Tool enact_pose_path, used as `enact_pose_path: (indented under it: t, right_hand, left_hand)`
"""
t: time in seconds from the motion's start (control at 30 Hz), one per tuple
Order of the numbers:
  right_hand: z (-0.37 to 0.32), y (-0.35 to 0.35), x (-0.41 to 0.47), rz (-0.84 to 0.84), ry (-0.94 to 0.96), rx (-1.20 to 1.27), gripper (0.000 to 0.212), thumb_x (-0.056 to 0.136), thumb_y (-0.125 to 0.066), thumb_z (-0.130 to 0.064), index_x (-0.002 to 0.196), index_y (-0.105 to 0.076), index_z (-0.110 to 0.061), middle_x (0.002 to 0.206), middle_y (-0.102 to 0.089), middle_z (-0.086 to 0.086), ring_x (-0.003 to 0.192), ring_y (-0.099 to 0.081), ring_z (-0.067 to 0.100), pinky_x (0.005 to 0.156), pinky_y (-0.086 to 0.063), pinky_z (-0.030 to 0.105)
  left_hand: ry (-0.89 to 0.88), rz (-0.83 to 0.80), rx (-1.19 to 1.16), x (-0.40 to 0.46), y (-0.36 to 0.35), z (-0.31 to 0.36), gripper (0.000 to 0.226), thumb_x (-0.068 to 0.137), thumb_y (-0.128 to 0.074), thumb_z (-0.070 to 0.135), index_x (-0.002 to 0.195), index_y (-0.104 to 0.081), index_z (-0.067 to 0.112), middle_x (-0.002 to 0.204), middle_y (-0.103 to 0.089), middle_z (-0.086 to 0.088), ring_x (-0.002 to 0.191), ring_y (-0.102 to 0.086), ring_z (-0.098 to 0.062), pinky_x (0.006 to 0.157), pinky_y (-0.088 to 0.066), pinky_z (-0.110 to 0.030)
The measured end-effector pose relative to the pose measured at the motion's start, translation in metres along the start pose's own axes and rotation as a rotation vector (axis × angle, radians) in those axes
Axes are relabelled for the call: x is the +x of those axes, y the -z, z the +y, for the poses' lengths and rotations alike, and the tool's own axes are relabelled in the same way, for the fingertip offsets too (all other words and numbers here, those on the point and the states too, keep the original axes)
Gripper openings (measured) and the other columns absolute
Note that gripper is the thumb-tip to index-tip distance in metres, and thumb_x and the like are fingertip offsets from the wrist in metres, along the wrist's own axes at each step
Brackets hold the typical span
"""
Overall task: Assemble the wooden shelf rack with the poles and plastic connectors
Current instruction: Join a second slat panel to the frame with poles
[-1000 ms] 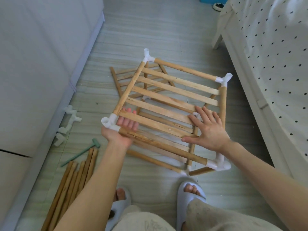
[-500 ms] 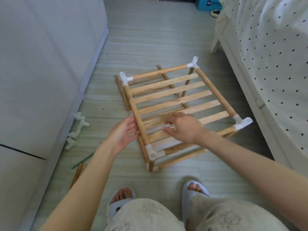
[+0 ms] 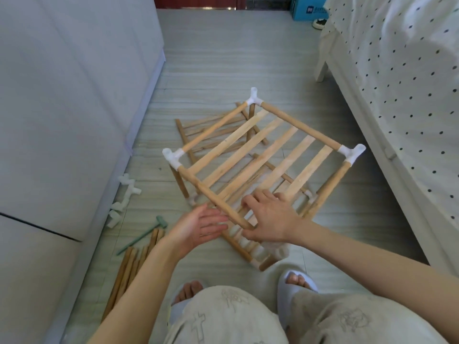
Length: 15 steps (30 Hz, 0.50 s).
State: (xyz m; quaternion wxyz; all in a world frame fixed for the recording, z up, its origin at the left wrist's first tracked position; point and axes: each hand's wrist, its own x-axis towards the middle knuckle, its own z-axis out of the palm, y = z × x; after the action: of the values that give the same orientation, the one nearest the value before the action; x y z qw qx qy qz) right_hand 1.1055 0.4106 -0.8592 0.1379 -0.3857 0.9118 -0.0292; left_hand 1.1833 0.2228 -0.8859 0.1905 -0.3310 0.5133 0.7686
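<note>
The wooden shelf rack (image 3: 258, 155) stands on the floor in front of me, a slatted top shelf raised on short poles over a lower slatted level. White plastic connectors (image 3: 172, 155) cap three of its top corners. My right hand (image 3: 270, 217) grips the near corner of the top shelf, fingers over the slats and thumb under the pole end. My left hand (image 3: 198, 229) hovers just left of that corner, palm turned toward it, fingers straight and holding nothing.
Loose poles (image 3: 129, 266), a green mallet (image 3: 146, 234) and spare white connectors (image 3: 124, 197) lie along the white cabinet (image 3: 62, 108) on the left. Another slatted panel (image 3: 211, 127) lies behind the rack. A dotted bed (image 3: 397, 95) borders the right. My slippered feet (image 3: 298, 281) stand close below.
The rack has turned so a corner now points at me. My right hand slid from the slats to the near corner. My left hand came off the side pole and opened.
</note>
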Motion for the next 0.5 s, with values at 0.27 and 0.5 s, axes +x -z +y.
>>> enact_pose_path:
  t: [0.27,0.5]
  right_hand:
    - [0.071,0.033,-0.039,-0.142,0.143,0.049,0.029,0.091,-0.055,-0.028,0.12,-0.058,-0.027,0.13,-0.044,-0.004,0.117,-0.044,0.015,0.099,-0.038,0.034]
    - [0.08,0.017,-0.019,0.042,-0.432,0.271,0.054,0.097,-0.038,-0.043,0.141,-0.033,-0.012,0.148,-0.032,0.01,0.14,-0.023,0.025,0.116,-0.017,0.039]
  left_hand:
    - [-0.378,0.664,-0.218,0.003,0.028,0.02,0.031,0.096,-0.029,0.0,0.085,-0.054,0.013,0.093,-0.057,-0.008,0.08,-0.055,-0.018,0.067,-0.044,-0.023]
    - [-0.167,0.029,-0.076,0.045,0.003,0.07,0.049,0.101,-0.028,0.039,0.129,-0.042,0.001,0.12,-0.057,-0.017,0.097,-0.062,-0.027,0.077,-0.05,-0.032]
